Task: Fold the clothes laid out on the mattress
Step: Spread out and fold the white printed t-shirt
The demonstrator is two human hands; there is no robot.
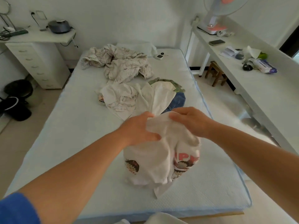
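A white printed T-shirt [161,159] is pinched at its bunched top edge by the left hand [139,128] and right hand [191,122], dangling just over the mattress [72,126], probably to get shaken out flat before folding.

Left hand [139,126] gripping, right hand [191,122] pinching

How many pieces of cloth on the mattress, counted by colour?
White with print, held by left hand and right hand: 1, the T-shirt
Plain white: 1
Blue denim: 1
Green: 1
Patterned cream: 1
Total: 5
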